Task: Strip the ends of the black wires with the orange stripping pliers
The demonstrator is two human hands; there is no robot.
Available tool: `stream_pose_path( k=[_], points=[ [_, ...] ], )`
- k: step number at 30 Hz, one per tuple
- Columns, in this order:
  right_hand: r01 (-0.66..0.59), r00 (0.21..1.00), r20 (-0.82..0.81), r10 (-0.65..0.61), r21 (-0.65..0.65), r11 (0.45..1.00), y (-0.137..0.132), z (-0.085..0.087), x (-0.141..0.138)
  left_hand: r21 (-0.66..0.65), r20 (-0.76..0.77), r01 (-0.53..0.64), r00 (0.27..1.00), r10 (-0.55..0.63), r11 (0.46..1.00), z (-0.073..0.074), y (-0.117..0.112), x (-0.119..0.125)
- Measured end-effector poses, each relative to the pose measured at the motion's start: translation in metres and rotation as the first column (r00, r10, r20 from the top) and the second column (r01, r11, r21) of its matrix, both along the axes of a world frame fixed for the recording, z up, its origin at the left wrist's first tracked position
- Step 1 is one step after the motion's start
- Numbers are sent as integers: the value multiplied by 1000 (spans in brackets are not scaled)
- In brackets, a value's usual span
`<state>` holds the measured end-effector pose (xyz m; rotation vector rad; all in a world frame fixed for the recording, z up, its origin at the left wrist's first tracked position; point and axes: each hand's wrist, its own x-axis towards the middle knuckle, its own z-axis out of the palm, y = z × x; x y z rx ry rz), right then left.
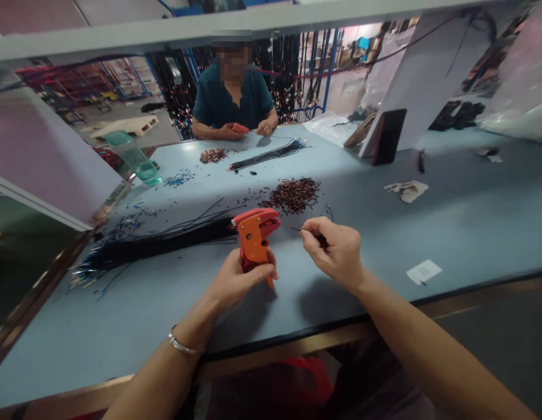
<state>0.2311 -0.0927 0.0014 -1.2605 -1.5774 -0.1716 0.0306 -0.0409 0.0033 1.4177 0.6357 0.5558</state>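
The left hand point(235, 281) holds a red-and-orange wire stripper point(253, 236) above the near part of the counter point(376, 251), fingers wrapped around its handles. The tool's long axis stands nearly upright in view, handles down toward the near edge, with the top leaning slightly left; its mouth faces right, toward the right hand point(336, 251). There, thumb and forefinger are closed in a narrow pinch on a thin black wire point(296, 228), whose free end points left at the stripper, apart from it. A bundle of black wires point(165, 240) lies slantwise on the left, blue-tipped ends toward the lower left. Beyond the stripper sits a pile of small dark and coppery pieces point(296, 195).
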Motion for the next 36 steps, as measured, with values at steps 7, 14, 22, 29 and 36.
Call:
stream_pose_path(
  k=[7,14,22,29,36],
  points=[
    [-222,939,-300,166,-160,962,-5,11,4,-191,-2,134,991,-137,972,1,0,1],
    [-273,925,-318,207,-179,945,-3,10,7,-275,-1,262,962,-272,925,1,1,-1],
    [-283,954,-149,261,-159,946,0,7,8,-290,4,261,962,-272,921,0,-1,-2],
    [-268,956,-163,243,-159,950,2,5,9,-231,-6,228,972,-236,946,2,1,-2],
    [-208,968,-173,182,-143,968,3,4,9,-115,-55,162,984,-169,980,5,3,-5]
  ],
)
